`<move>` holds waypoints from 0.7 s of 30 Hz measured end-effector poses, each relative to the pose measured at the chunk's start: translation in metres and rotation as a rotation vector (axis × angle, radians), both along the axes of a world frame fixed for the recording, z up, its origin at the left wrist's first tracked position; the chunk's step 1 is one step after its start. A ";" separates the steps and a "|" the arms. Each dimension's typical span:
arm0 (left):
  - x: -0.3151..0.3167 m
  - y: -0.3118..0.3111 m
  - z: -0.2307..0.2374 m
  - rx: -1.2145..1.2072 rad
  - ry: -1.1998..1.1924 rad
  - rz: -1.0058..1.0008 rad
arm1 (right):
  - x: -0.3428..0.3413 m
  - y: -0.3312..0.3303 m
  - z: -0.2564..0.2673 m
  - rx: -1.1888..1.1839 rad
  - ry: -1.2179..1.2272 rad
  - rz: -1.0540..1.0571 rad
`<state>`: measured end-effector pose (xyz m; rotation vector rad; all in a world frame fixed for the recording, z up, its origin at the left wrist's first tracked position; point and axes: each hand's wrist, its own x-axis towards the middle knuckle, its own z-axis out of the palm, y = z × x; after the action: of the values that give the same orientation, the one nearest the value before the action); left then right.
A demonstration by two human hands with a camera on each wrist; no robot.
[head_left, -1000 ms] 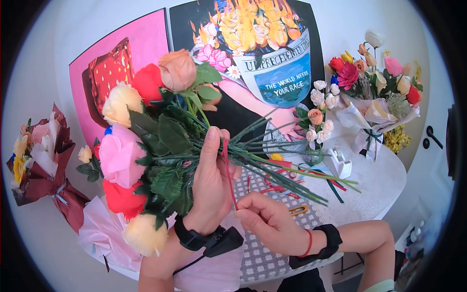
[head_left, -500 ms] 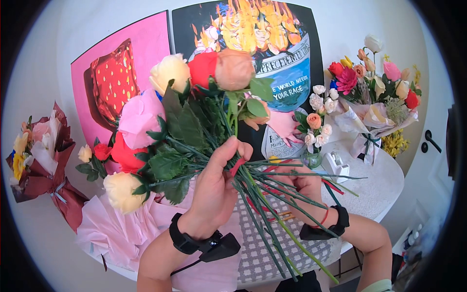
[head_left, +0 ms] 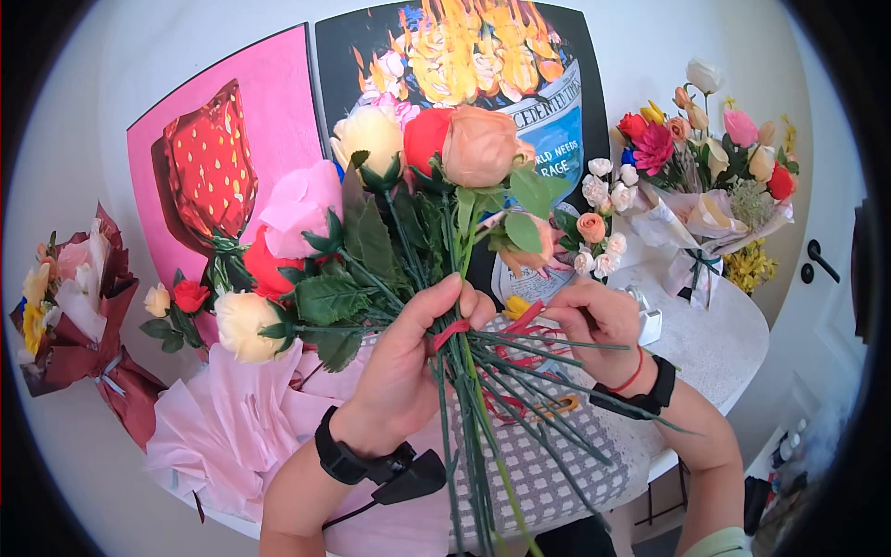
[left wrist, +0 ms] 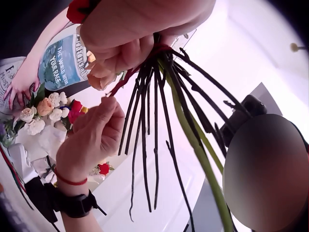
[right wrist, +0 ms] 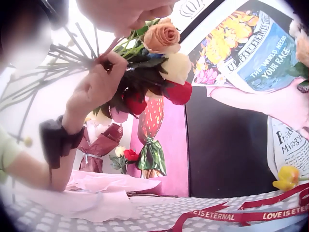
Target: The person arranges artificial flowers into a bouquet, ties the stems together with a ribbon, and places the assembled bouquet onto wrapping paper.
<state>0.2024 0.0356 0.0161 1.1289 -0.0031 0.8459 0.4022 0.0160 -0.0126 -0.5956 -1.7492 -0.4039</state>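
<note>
The bouquet (head_left: pixel 376 246) was raised above the table (head_left: pixel 715 325), blooms tipped upward, stems hanging. My left hand (head_left: pixel 399 371) gripped its stems; the red ribbon (head_left: pixel 451 332), a second earlier drawn down in front, now banded them. My right hand (head_left: pixel 599 325) had swung beyond the stems, pinching the ribbon; I judged the binding under way. Pink paper (head_left: pixel 218 418) lay nearby.
</note>
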 end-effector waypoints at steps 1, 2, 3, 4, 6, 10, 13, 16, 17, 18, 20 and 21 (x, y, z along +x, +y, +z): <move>-0.001 0.002 0.000 -0.001 0.000 0.000 | 0.004 -0.001 0.002 -0.001 0.000 0.000; -0.003 0.006 0.000 -0.016 0.032 0.026 | 0.007 -0.003 0.004 0.034 -0.049 -0.039; -0.003 0.008 -0.001 -0.034 0.065 0.052 | 0.011 -0.005 0.007 0.067 -0.097 -0.078; -0.002 0.008 -0.001 -0.040 0.066 0.051 | 0.014 -0.006 0.009 0.054 -0.092 -0.090; 0.001 0.008 -0.003 -0.049 0.113 0.038 | 0.019 -0.008 0.013 0.063 -0.119 -0.105; -0.001 0.006 -0.002 0.001 0.171 -0.148 | 0.026 -0.015 0.023 0.100 -0.253 -0.153; 0.002 0.002 -0.001 0.084 0.281 -0.072 | 0.032 -0.019 0.028 0.095 -0.328 -0.174; 0.003 0.000 0.003 0.101 0.396 0.074 | 0.031 -0.022 0.027 -0.038 -0.252 -0.132; 0.002 0.001 0.003 0.125 0.444 0.119 | 0.030 -0.022 0.026 -0.145 -0.156 -0.079; 0.002 0.003 0.001 0.125 0.442 0.120 | 0.024 -0.024 0.025 -0.144 -0.158 -0.079; 0.003 0.009 -0.004 0.206 0.547 0.155 | 0.006 -0.028 0.024 -0.704 0.285 0.611; 0.005 0.010 -0.007 0.209 0.548 0.154 | 0.003 -0.031 0.025 -0.701 0.286 0.610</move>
<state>0.2072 0.0460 0.0094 1.5453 0.4628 0.6573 0.4053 -0.0146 0.0122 -0.5292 -1.6693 0.7141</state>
